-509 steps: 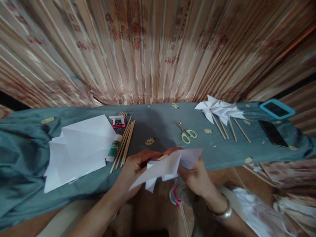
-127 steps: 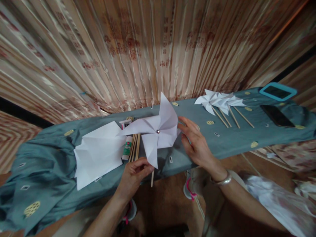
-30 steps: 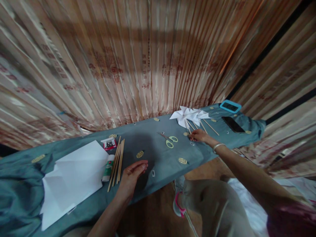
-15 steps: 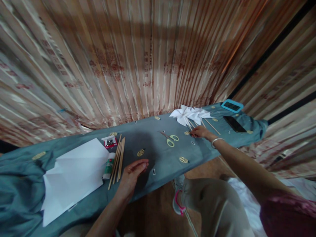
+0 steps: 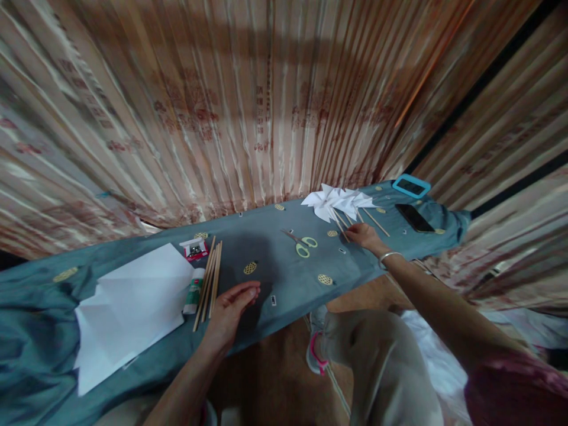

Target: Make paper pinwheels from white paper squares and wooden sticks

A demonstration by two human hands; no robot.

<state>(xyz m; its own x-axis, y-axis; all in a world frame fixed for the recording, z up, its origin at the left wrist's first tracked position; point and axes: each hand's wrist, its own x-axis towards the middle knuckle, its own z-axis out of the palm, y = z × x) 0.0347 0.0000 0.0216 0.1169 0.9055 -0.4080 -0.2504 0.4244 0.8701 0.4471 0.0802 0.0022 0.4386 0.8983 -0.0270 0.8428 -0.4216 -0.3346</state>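
White folded-paper pinwheels [image 5: 326, 201] on thin wooden sticks lie overlapping at the back right of the cloth-covered table. The fingers of my right hand [image 5: 364, 235] are curled together at the lower part of one pinwheel's stick. My left hand [image 5: 233, 307] hovers over the front edge, loosely open with nothing in it. Just left of it, several bare wooden sticks [image 5: 208, 284] lie side by side by a green-and-white glue stick [image 5: 194, 291]. Scissors [image 5: 302, 244] with pale green handles rest between my hands, blades toward the back.
Creased white paper sheets [image 5: 133, 313] cover the table's left part. A small red-and-white box [image 5: 195, 248] stands open with dark bits inside. At the right lie a black phone [image 5: 415, 218] and a blue-framed device [image 5: 411, 186]. A patterned curtain [image 5: 248, 106] hangs behind the table [image 5: 284, 269].
My right hand has shifted slightly right along the pinwheel sticks. The left hand stays nearly where it was. The whole view has moved a little.
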